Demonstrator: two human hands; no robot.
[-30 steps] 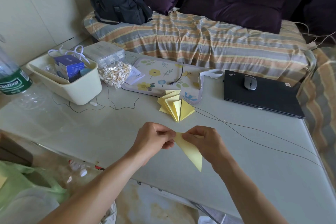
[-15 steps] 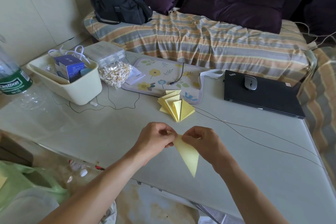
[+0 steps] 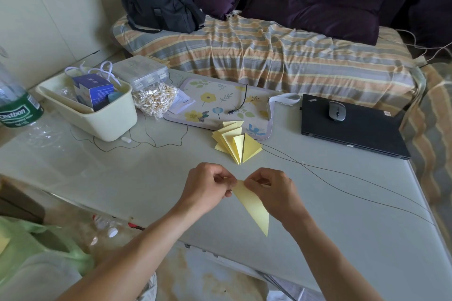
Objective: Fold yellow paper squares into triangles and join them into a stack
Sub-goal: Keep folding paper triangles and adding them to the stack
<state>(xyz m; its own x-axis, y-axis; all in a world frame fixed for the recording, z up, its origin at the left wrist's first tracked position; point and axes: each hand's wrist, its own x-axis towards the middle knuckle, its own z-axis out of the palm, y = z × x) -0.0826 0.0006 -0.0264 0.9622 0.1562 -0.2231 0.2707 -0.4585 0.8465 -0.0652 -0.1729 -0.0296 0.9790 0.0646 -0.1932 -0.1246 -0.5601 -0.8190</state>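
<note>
We hold the paper [image 3: 253, 205] in the air just above the near part of the worktop [image 3: 342, 227], already folded into a long triangle whose tip points down toward us. Our left hand [image 3: 208, 190] pinches its top corner from one side and our right hand [image 3: 271, 190] pinches it from the other, fingers curled and nearly touching each other. We judge that we are working the fold at that top corner.

The stack [image 3: 236, 142] of joined triangles lies farther out on the worktop, fanned open, its far edge resting on the floral mat [image 3: 220, 102].

What could go wrong: with both pinches crowded on one corner, the free tip hangs unsupported, so a twist from either hand could skew the crease or tear the thin paper. A crooked triangle would probably seat badly in the stack. A thin cable [image 3: 342, 176] runs across the worktop right of the stack; a sleeve or wrist reaching forward could snag it and drag the fanned pieces apart.

For room, the worktop between our hands and the stack is bare, and so is the stretch to the right. The near edge lies close under our wrists, so a dropped piece could slide off. The tub [image 3: 97, 120] sits well left, the laptop [image 3: 347, 129] well right.
</note>
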